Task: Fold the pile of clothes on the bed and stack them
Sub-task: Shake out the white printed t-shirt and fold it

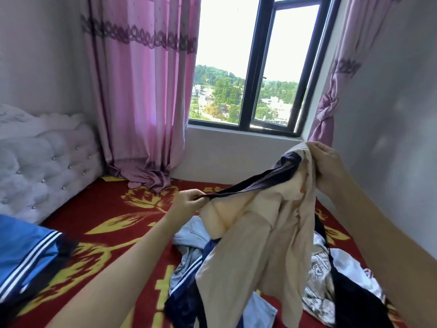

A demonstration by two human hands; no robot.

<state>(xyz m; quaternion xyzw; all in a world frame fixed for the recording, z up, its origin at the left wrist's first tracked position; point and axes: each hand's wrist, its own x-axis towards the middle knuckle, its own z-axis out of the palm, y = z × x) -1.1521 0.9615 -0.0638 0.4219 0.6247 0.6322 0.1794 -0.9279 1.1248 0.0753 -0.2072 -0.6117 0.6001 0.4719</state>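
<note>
In the head view, the bed [94, 200] fills the lower half of the picture. It is covered with a red blanket that has a large yellow flower pattern. A pale tufted headboard [47, 159] stands at the left side of it, against the wall. Behind the bed there is a dark-framed window [257, 67] with trees and houses outside. A pink curtain [142, 91] hangs at its left and reaches down onto the blanket, and a second curtain [331, 102], tied in a knot, is at its right. The pile of clothes [316, 278] lies unfolded on the bed, low and right of the middle. A blue garment with white stripes [26, 252] lies apart from it, at the left edge. Above the pile, a beige garment with a dark trim [248, 256] is held in the air, and its lower part hangs down to the pile. The left hand [186, 202] pinches the dark trim between thumb and fingers. The right hand [326, 162], higher up, grips the top of the beige cloth with curled fingers.
</note>
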